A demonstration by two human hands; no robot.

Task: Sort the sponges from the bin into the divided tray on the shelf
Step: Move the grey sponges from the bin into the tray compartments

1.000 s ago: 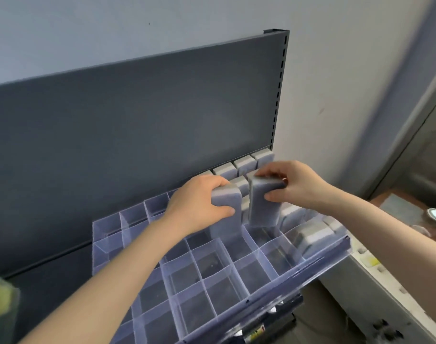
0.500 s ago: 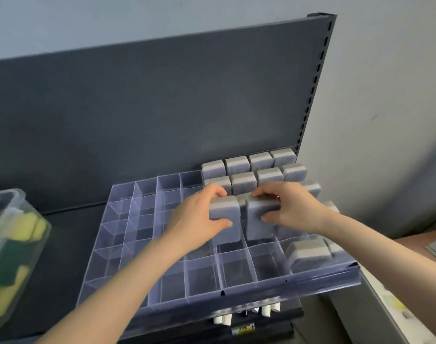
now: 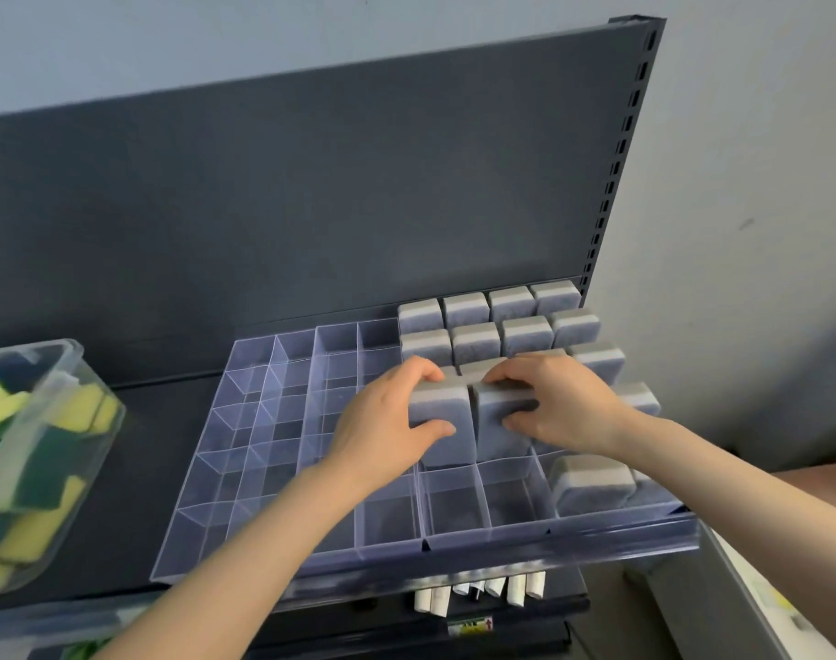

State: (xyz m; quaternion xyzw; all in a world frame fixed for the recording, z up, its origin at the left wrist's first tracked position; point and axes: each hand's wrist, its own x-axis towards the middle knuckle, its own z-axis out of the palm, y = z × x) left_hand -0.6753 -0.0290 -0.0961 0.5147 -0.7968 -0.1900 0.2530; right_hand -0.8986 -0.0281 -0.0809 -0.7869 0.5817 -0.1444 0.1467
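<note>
- The left hand (image 3: 387,421) holds a grey sponge (image 3: 447,445). Its fingers curl over the top and its thumb presses on the near side.
- The right hand (image 3: 563,407) holds another grey sponge (image 3: 492,440) the same way, just to the right of the first one.
- Both sponges stand up tall and touch side by side over the right half of the clear tray (image 3: 244,450). Their bottoms are down at the little boxes. I cannot tell if they are pushed all the way in.
- The tray sits on the dark shelf (image 3: 144,493). More grey sponges (image 3: 473,309) fill the far right boxes, standing up in neat rows. One grey sponge (image 3: 592,483) lies tipped over in the near right corner.
- The bin (image 3: 73,373) is on the left, well apart from the tray. It holds yellow and green sponges (image 3: 78,407).
- A sponge like this looks very light and soft. I think it will squash if you squeeze hard, so a gentle hold is enough.
- It looks rough, not slippery, so it should not slide out of the fingers.
- It will not break if it drops.
- A good place to hold is near the top, with fingers on the far side and thumb on the near side. Then the bottom is free to go into a box.
- The boxes look snug, so the sponge may need a small push on top.
</note>
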